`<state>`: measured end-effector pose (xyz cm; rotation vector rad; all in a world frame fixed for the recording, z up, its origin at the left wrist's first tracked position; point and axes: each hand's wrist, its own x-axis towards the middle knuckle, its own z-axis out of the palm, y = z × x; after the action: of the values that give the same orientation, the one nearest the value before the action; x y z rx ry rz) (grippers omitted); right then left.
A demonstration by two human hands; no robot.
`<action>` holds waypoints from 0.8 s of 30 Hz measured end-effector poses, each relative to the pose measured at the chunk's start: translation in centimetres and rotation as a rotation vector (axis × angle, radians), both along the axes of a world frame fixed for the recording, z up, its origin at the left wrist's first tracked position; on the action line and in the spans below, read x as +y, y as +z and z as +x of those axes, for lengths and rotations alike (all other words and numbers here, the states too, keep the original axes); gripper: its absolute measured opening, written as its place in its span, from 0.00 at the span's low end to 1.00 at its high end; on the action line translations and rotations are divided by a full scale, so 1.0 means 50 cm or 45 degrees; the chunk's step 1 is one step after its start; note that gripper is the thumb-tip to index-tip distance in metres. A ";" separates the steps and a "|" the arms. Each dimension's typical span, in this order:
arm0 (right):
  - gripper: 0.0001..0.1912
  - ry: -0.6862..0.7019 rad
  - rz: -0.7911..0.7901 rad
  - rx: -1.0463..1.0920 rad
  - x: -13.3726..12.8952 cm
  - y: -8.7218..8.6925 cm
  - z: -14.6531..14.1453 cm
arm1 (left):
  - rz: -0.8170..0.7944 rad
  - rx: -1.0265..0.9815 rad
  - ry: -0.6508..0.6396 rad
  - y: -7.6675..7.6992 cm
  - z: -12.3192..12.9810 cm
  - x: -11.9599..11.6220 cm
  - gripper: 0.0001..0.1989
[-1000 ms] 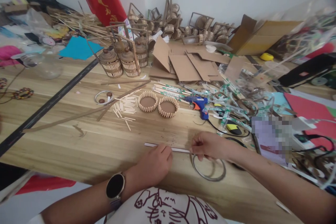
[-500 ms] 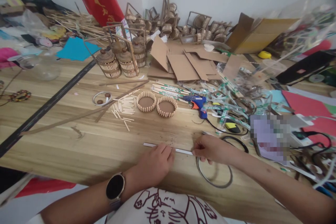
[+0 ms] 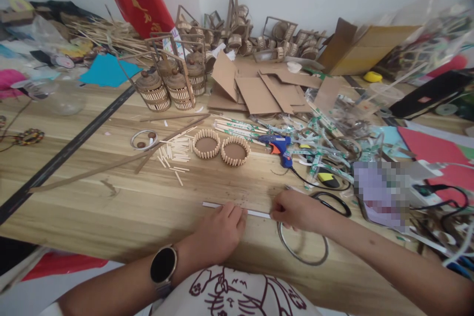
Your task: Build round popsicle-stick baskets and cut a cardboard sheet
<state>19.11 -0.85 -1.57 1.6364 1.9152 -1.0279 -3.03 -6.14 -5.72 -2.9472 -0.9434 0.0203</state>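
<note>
A thin white strip (image 3: 258, 214) lies flat on the wooden table (image 3: 122, 224) near its front edge. My left hand (image 3: 225, 229) bends over its middle, fingers together and pressing the strip down. At the strip's right end, my right hand (image 3: 289, 209) is closed in a pinch; its fingertips are partly hidden. Just below my right hand lies a grey metal ring (image 3: 321, 256), with a black ring (image 3: 342, 204) behind the wrist. Farther back stand two round cardboard trays, a left one (image 3: 206, 144) and a right one (image 3: 235, 151), each walled with short wooden sticks.
Loose short sticks (image 3: 177, 150) lie left of the trays. A blue glue gun (image 3: 281, 144) rests to their right, its cord trailing towards cluttered wrappers. Lidded stick baskets (image 3: 153, 91), cardboard sheets (image 3: 259, 94) and an opened box (image 3: 365, 52) stand at the back. A phone-like object (image 3: 381, 195) is blurred.
Both hands hold nearly the same places on the strip. The camera view has shifted very slightly; nothing on the table has visibly moved.
</note>
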 end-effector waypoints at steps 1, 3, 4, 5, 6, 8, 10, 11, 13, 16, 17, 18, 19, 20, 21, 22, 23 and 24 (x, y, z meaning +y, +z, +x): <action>0.15 0.013 0.015 -0.018 0.001 0.006 -0.005 | 0.003 0.001 0.005 0.000 0.001 0.000 0.15; 0.16 0.040 0.040 -0.047 0.002 0.017 -0.014 | 0.009 0.001 0.013 -0.001 0.001 -0.001 0.14; 0.16 0.051 0.044 -0.056 0.003 0.023 -0.018 | 0.012 -0.003 0.013 -0.001 0.001 -0.001 0.14; 0.16 0.059 0.045 -0.064 0.004 0.027 -0.022 | 0.012 -0.009 0.012 0.000 0.001 -0.002 0.14; 0.16 0.066 0.042 -0.069 0.004 0.032 -0.025 | 0.012 -0.016 0.016 0.002 0.000 -0.002 0.14; 0.15 0.074 0.037 -0.070 0.005 0.038 -0.034 | 0.021 -0.039 0.032 0.006 -0.001 -0.002 0.13; 0.15 0.078 0.041 -0.061 0.005 0.039 -0.046 | 0.032 -0.073 0.029 0.012 0.000 -0.001 0.12; 0.15 0.079 0.044 -0.054 0.006 0.039 -0.054 | 0.031 -0.091 0.012 0.015 0.001 -0.001 0.12; 0.14 0.078 0.044 -0.034 0.008 0.035 -0.072 | 0.002 -0.116 -0.048 0.019 0.005 0.001 0.12; 0.12 0.068 0.024 0.008 0.013 0.025 -0.092 | -0.093 -0.098 -0.086 0.017 0.012 0.002 0.10; 0.12 0.062 0.011 0.026 0.014 0.022 -0.094 | -0.124 -0.086 -0.082 0.015 0.014 0.003 0.10; 0.12 0.053 -0.006 0.047 0.016 0.020 -0.094 | -0.149 -0.078 -0.075 0.012 0.015 0.002 0.10; 0.13 0.041 -0.030 0.069 0.018 0.018 -0.091 | -0.165 -0.073 -0.068 0.009 0.016 0.002 0.10; 0.14 0.026 -0.059 0.096 0.019 0.017 -0.087 | -0.174 -0.072 -0.064 0.006 0.016 0.001 0.09; 0.15 0.009 -0.091 0.127 0.020 0.016 -0.081 | -0.178 -0.071 -0.062 0.004 0.016 0.000 0.09; 0.16 -0.010 -0.122 0.160 0.021 0.015 -0.076 | -0.180 -0.068 -0.060 0.003 0.015 0.000 0.09; 0.16 -0.030 -0.151 0.193 0.021 0.014 -0.070 | -0.181 -0.064 -0.056 0.002 0.015 -0.001 0.09; 0.16 -0.050 -0.172 0.223 0.021 0.013 -0.065 | -0.183 -0.061 -0.056 0.002 0.015 -0.001 0.09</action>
<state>15.84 0.19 -0.89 1.5588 1.8814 -1.3258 -2.30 -6.18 -5.64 -3.1124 -0.9198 0.0164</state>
